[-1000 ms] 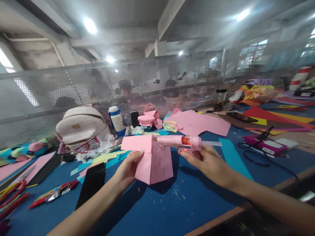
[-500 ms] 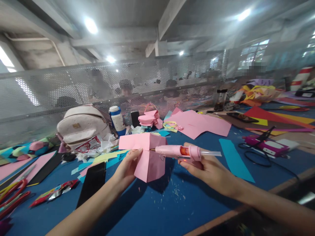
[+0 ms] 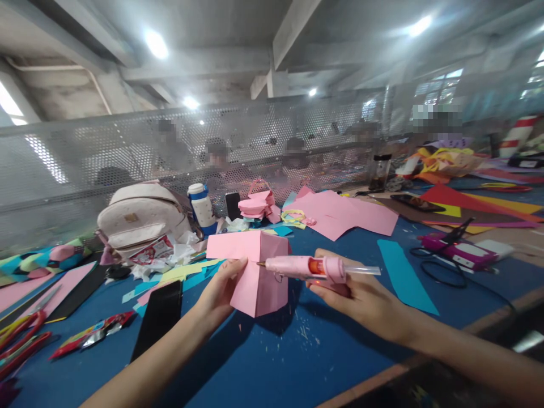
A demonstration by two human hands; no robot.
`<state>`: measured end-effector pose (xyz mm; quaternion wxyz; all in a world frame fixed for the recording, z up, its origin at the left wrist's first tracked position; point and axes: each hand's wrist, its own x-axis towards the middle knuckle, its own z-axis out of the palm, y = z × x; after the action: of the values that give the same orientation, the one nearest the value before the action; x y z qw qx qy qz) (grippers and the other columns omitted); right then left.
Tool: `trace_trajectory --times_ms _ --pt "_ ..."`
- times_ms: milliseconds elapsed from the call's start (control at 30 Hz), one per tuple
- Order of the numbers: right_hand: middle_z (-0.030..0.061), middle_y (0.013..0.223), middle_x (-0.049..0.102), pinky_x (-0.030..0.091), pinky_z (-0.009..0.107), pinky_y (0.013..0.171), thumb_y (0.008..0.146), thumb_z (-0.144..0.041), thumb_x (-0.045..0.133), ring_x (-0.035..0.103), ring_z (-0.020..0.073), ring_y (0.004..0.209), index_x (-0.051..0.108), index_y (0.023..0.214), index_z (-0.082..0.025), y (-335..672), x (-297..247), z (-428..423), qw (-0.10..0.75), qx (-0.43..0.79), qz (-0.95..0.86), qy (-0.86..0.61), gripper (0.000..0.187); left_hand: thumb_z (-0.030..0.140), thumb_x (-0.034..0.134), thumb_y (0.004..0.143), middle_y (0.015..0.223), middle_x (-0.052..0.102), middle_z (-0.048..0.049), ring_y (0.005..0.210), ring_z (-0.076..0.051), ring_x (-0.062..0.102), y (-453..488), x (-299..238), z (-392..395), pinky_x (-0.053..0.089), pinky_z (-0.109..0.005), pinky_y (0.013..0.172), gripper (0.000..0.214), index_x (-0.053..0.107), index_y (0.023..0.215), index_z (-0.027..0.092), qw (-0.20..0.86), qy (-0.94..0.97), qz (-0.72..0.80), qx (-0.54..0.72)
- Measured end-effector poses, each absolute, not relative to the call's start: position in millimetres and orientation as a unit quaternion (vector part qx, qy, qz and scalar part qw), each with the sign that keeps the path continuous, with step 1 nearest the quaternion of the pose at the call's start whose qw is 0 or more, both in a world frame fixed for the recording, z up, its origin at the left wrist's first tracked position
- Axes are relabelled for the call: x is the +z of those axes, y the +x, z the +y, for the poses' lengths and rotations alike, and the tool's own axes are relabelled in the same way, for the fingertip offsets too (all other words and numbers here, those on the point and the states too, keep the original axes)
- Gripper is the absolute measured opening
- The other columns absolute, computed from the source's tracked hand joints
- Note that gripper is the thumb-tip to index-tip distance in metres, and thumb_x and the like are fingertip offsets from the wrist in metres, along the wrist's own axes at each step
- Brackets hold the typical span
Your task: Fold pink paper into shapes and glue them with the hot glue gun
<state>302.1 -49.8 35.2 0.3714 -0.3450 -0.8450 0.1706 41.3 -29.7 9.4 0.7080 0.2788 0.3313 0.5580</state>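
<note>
My left hand (image 3: 223,286) pinches a folded pink paper piece (image 3: 245,296) by its left side, thumb on top near a crease. The paper is bent into a boxy shape, with a flap sticking out to the left, and is held above the blue table. In my right hand (image 3: 357,294) is a pink glue gun (image 3: 293,265), its fingers wrapped around the handle. A clear glue stick (image 3: 363,270) juts from its rear. The nozzle points left and lies over the paper's crease, close to my left thumb; whether it touches cannot be made out.
On the left are a black phone (image 3: 159,314), a red wrapper (image 3: 93,334) and scissors (image 3: 29,323). Behind stand a white backpack (image 3: 142,218) and a bottle (image 3: 202,209). Pink sheets (image 3: 340,212), a blue strip (image 3: 408,277) and a purple device with a cable (image 3: 461,253) lie rightward.
The glue gun has shifted slightly left and down, its nozzle passing further over the pink paper's crease. My left hand keeps its grip on the paper, almost unmoved.
</note>
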Motion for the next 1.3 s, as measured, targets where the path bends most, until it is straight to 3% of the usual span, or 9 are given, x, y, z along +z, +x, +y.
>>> trace_trajectory --times_ms 300,533,767,967,1200,1300 --pt "0.0037 0.096 0.067 0.052 0.027 0.074 0.093 -0.036 0.053 0.062 0.0168 0.080 0.063 0.093 -0.021 300.8 36.4 -47.6 0.386 0.140 -0.846 -0.340 0.018 0.020 0.080 0.068 0.073 0.074 -0.0061 0.064 -0.018 0.069 42.4 13.2 -29.2 0.055 -0.026 0.063 0.018 0.071 0.080 0.010 0.706 0.276 0.333 0.561" --pt "0.0039 0.096 0.066 0.052 0.026 0.065 0.093 -0.040 0.052 0.060 0.0163 0.075 0.059 0.085 -0.021 302.5 36.7 -50.8 0.379 0.143 -0.846 -0.345 0.021 0.022 0.078 0.071 0.087 0.076 -0.0092 0.075 -0.021 0.071 44.1 13.3 -30.5 0.056 -0.028 0.070 0.022 0.072 0.089 0.010 0.703 0.293 0.329 0.558" --pt "0.0037 0.093 0.067 0.054 0.027 0.070 0.092 -0.041 0.053 0.061 0.0157 0.072 0.061 0.085 -0.021 305.5 36.3 -49.7 0.388 0.123 -0.841 -0.356 0.022 0.023 0.087 0.058 0.074 0.073 -0.0045 0.063 -0.016 0.067 44.6 13.1 -30.9 0.053 -0.025 0.062 0.029 0.070 0.079 0.012 0.696 0.271 0.343 0.569" --pt "0.0037 0.095 0.069 0.054 0.025 0.070 0.092 -0.038 0.054 0.064 0.0162 0.076 0.064 0.092 -0.021 304.5 35.5 -49.7 0.383 0.137 -0.840 -0.359 0.020 0.024 0.090 0.053 0.060 0.067 -0.0003 0.057 -0.013 0.063 44.3 12.9 -30.9 0.050 -0.023 0.057 0.038 0.053 0.049 0.015 0.700 0.268 0.337 0.570" --pt "0.0036 0.087 0.070 0.052 0.027 0.071 0.093 -0.040 0.052 0.064 0.0172 0.076 0.066 0.097 -0.020 301.4 37.2 -45.0 0.391 0.127 -0.832 -0.372 0.025 0.024 0.086 0.061 0.069 0.072 -0.0036 0.061 -0.015 0.065 44.1 11.1 -31.2 0.050 -0.024 0.060 0.023 0.070 0.072 0.012 0.713 0.296 0.331 0.542" --pt "0.0031 0.082 0.068 0.051 0.028 0.069 0.093 -0.040 0.052 0.062 0.0168 0.073 0.067 0.095 -0.019 300.6 39.0 -45.0 0.392 0.117 -0.831 -0.376 0.025 0.025 0.086 0.062 0.066 0.071 -0.0026 0.057 -0.013 0.063 43.1 9.9 -30.5 0.048 -0.022 0.057 0.022 0.070 0.069 0.012 0.714 0.302 0.330 0.539"
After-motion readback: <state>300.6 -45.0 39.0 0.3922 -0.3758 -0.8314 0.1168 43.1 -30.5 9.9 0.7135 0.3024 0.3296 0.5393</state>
